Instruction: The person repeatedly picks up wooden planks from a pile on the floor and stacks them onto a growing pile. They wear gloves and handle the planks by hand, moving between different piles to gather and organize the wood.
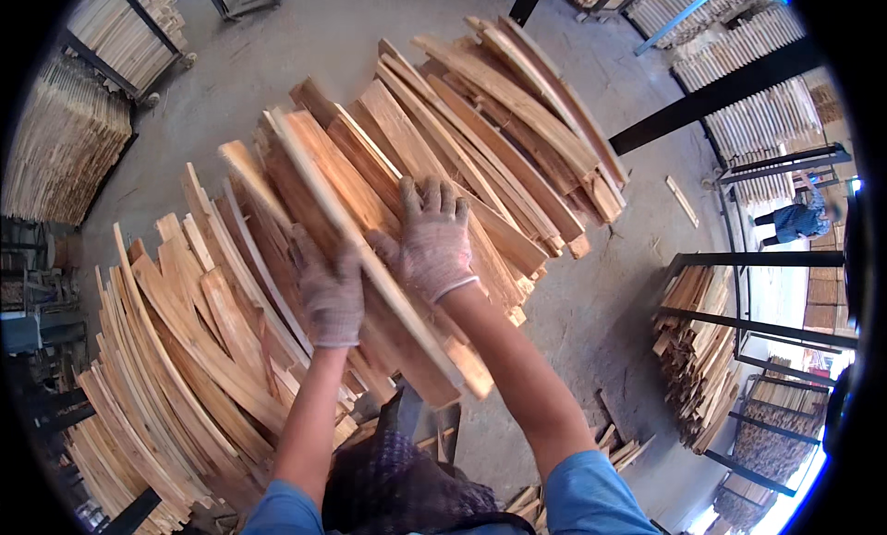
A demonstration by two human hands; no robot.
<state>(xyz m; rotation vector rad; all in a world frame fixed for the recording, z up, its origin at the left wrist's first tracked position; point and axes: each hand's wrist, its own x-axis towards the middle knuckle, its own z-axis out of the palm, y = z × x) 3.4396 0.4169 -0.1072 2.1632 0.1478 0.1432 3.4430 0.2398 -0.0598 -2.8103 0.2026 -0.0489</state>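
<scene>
A long wooden plank (407, 350) stands tilted on the pile between my two hands, its pale narrow edge facing up and blurred. My left hand (330, 299), in a light knitted glove, lies against the plank's left face with its fingers stretched out and smeared by motion. On the right, my gloved right hand (434, 249) rests palm down on neighbouring planks (388, 119), fingers spread, its thumb by the tilted plank's edge. Beneath both hands spreads a wide pile of loose, uneven boards (222, 313).
Stacked boards (65, 138) stand at the left on the grey floor (268, 54). To the right are a black metal rack (758, 258), bundled offcuts (698, 350) and more stacks (758, 91). One loose stick (682, 201) lies on the floor. Another person (802, 219) is far right.
</scene>
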